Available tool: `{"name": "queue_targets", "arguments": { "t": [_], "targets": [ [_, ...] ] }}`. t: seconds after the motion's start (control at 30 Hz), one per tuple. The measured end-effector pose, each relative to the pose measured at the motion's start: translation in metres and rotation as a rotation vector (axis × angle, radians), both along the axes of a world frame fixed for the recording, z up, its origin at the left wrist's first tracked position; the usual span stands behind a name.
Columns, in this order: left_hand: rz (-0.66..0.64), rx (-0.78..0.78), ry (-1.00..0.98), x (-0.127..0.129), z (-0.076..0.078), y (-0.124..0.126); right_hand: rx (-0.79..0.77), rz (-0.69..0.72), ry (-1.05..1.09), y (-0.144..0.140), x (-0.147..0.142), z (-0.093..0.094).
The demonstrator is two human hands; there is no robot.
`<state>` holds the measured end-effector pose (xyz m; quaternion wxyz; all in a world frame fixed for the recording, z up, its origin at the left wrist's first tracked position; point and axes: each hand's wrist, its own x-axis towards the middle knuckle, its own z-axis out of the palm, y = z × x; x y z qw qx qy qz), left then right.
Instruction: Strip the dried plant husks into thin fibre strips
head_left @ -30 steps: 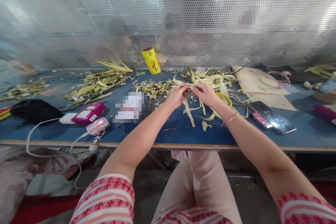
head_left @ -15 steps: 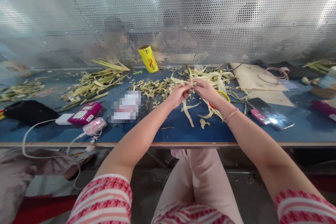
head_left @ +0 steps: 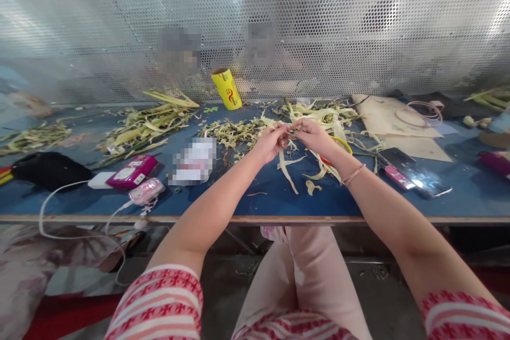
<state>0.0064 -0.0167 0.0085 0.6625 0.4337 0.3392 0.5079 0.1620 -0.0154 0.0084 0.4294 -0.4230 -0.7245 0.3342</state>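
My left hand [head_left: 274, 142] is closed, its fingertips pinched together over the table. Against it, tip to tip, my right hand [head_left: 313, 134] pinches too, thumb and forefinger pressed together. Whatever lies between the fingertips is too small to make out. Pale green leaf strips [head_left: 314, 116] lie behind and under the right hand, and one long pale strip [head_left: 287, 172] hangs down just below the fingers. Left of the hands spreads a heap of small curled plant scraps [head_left: 231, 133]. A yellow and red ring [head_left: 342, 144] is partly hidden by my right wrist.
A yellow tube [head_left: 226, 90] leans near the perforated metal panel [head_left: 319, 21]. On the left are dried leaves [head_left: 147, 127], a purple packet [head_left: 133, 171], a cabled pink case [head_left: 146, 191] and a black pouch [head_left: 48, 170]. A phone [head_left: 416, 172] and brown paper [head_left: 386, 117] lie right.
The view has shifted slightly, so things on the table appear a little further right. Both hands stay together at the same spot, with only small finger movement.
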Motion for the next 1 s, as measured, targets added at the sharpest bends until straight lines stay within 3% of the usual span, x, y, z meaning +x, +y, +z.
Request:
{"name": "queue_targets", "arguments": {
  "t": [0.23, 0.7, 0.9, 1.0],
  "targets": [
    [-0.013, 0.025, -0.012, -0.003, 0.002, -0.001, 0.056, 0.005, -0.051, -0.003, 0.001, 0.004],
    [0.092, -0.046, 0.015, -0.003, 0.004, -0.002, 0.060, 0.063, -0.061, -0.004, 0.004, 0.005],
    [-0.038, -0.062, 0.043, -0.004, 0.004, -0.002, 0.098, -0.098, -0.241, 0.004, 0.006, 0.001],
    [-0.049, -0.058, 0.063, -0.003, 0.002, 0.000, 0.287, -0.237, -0.321, 0.005, 0.008, -0.003]
  ]
}}
